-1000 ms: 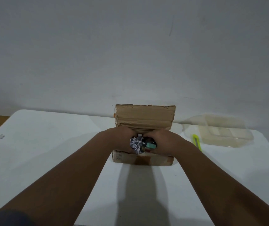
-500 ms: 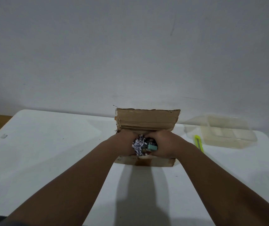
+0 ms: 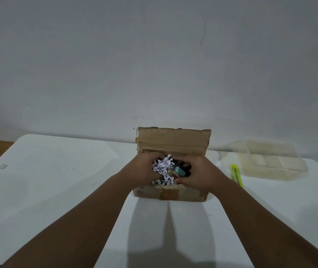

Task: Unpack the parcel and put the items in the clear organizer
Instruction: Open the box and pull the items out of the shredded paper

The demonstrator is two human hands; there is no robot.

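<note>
The opened parcel (image 3: 173, 195) stood on the white table (image 3: 57, 180), its back flap upright. The left hand (image 3: 142, 171) reached inside, fingers curled around a wad of shredded paper (image 3: 164, 168). The right hand (image 3: 202, 176) curled in beside a teal item (image 3: 180, 171); whether it grasped anything could not be told. The clear organizer (image 3: 270, 161) lay apart to the right, with a yellow-green cutter (image 3: 237, 174) between it and the parcel

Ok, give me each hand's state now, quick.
Left hand: grips the white shredded paper in the brown cardboard box.
Right hand: curled inside the box; hold cannot be told.
</note>
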